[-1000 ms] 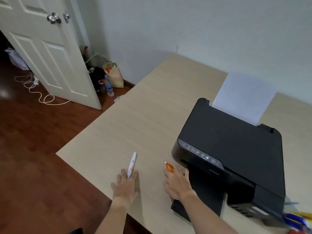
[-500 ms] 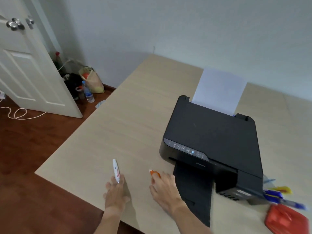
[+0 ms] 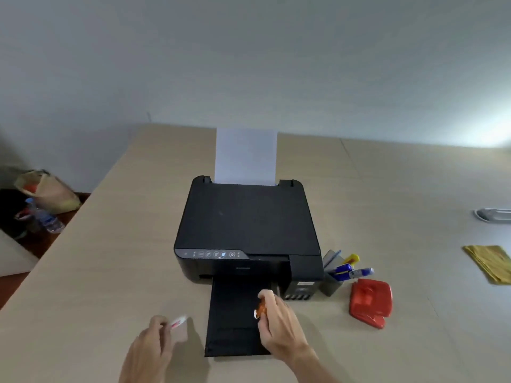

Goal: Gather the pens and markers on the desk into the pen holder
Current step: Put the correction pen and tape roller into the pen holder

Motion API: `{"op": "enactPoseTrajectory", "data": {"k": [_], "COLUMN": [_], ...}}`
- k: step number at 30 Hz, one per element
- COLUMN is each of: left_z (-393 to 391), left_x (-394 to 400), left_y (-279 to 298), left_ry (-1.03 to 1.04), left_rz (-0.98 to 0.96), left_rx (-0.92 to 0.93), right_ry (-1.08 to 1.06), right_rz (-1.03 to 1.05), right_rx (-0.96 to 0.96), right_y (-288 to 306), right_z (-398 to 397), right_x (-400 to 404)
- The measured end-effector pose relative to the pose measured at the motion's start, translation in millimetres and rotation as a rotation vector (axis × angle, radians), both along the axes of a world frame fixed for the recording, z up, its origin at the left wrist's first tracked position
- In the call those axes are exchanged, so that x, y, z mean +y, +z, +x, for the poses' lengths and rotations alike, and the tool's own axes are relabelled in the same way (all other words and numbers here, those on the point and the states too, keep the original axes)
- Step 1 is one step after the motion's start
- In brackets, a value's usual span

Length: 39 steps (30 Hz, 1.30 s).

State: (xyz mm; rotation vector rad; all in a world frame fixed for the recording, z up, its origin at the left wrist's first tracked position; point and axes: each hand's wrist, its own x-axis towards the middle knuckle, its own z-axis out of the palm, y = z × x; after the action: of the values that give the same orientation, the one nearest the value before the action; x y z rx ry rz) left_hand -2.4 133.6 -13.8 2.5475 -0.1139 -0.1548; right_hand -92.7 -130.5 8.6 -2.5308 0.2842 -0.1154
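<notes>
Far left of both hands, off the desk point(image 3: 110, 258), on the floor: a blurred bag point(image 3: 48, 193) and a plastic bottle point(image 3: 45, 219). At lower left, left hand point(image 3: 150, 352) raised over the desk, fingers point(image 3: 159, 322) closed around a white marker with red print point(image 3: 178, 323), motion-blurred, tip pointing up and right. Just right of that, the black output tray point(image 3: 235, 322) of a black printer point(image 3: 246, 225), white paper point(image 3: 246, 156) standing in its rear feed. Over the tray's right part, right hand point(image 3: 279, 324), fingers curled shut on an orange marker point(image 3: 260, 310), only its orange-and-white end showing at the thumb side. Right of those fingers, just beside the printer's front corner, a grey pen holder point(image 3: 331, 286) on the desk, already carrying blue and yellow pens point(image 3: 349, 268) leaning right. Near it, further right, a red hole punch point(image 3: 370, 301). Well apart at far right, a yellow cloth point(image 3: 489, 262) and, beyond it, a silvery cable grommet point(image 3: 493, 215) at the frame edge.
</notes>
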Motion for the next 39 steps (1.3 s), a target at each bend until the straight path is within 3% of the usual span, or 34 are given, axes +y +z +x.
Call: {"op": "enactPoseTrajectory", "data": {"k": [4, 7, 12, 19, 31, 39], "left_z": [12, 26, 18, 6, 8, 12], "left_x": [-40, -84, -173, -269, -346, -379], "left_y": [16, 32, 77, 113, 122, 112], "left_ry": [-0.217, -0.337, -0.585, -0.705, -0.737, -0.822], "left_rz": [-0.180, -0.279, -0.487, -0.601, -0.266, -0.047], "left_rx": [-0.195, -0.215, -0.318, -0.387, -0.238, -0.204], "right_ry": [-0.048, -0.104, -0.382, -0.574, -0.562, -0.560], "right_rz": [-0.013, -0.049, 0.000, -0.083, -0.204, -0.163], "right_rx": [-0.040, -0.056, -0.133, -0.161, 0.000, -0.024], "right_y": [12, 19, 24, 27, 5, -7], "right_z": [-26, -43, -65, -59, -34, -51], "right_x": [-44, -79, -125, -159, -176, -188]}}
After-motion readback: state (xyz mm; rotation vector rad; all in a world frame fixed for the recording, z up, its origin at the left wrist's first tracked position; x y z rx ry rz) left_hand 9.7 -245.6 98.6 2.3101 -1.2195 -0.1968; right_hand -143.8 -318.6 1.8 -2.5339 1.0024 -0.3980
